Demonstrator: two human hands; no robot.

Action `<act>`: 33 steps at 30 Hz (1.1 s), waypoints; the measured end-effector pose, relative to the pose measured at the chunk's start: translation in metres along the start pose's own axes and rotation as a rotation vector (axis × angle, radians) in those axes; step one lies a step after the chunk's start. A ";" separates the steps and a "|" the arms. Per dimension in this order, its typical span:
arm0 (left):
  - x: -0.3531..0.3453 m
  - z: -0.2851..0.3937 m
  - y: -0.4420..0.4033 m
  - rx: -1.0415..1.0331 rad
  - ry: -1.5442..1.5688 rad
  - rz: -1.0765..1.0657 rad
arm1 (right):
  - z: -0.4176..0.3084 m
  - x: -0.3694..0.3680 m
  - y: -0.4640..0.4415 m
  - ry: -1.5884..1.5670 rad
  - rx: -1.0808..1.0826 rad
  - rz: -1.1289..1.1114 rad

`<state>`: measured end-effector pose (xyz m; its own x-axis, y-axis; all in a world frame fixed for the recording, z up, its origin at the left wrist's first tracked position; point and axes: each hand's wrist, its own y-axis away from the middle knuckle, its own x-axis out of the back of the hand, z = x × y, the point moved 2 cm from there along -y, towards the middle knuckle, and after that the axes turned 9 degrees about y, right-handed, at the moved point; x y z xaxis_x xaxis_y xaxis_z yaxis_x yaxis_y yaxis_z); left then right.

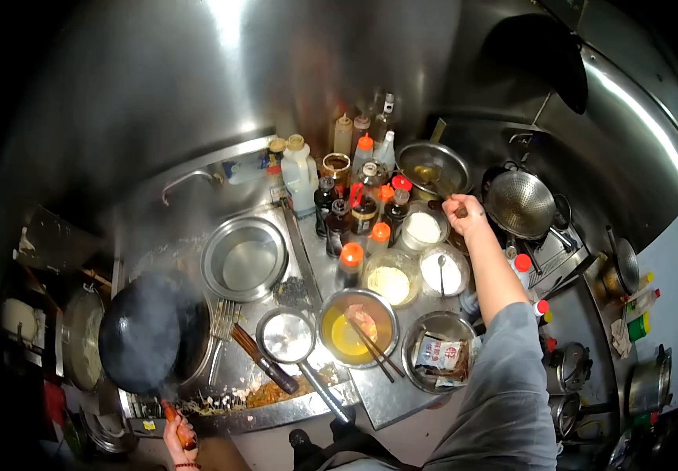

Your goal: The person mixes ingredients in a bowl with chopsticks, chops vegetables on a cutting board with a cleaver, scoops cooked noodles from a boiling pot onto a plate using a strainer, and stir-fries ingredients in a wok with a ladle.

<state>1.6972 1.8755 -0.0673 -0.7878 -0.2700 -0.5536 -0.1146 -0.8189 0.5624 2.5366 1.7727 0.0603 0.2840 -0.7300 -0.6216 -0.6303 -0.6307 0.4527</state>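
One left grip (180,436) is clasping a smoking wok (140,334); the right grip (463,213) is holding a ladle (442,187), ideally level, bowl (454,161) just ahead.

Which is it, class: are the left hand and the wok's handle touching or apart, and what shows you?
Touching. The head view shows the left hand with its fingers wrapped around the orange-brown handle of the wok.

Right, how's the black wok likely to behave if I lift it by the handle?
Probably stiff and heavy at the far end: the wide black wok extends well past its handle. It may twist, since the left hand grips one narrow handle.
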 end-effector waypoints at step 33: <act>0.032 0.009 0.016 0.085 0.024 -0.236 | 0.002 -0.102 0.295 -0.078 -0.227 -0.425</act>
<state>1.6643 1.8583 -0.0701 -0.7187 -0.0895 -0.6896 -0.3445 -0.8156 0.4648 2.3205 1.6618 0.2559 0.4212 -0.3790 -0.8240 -0.2941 -0.9165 0.2712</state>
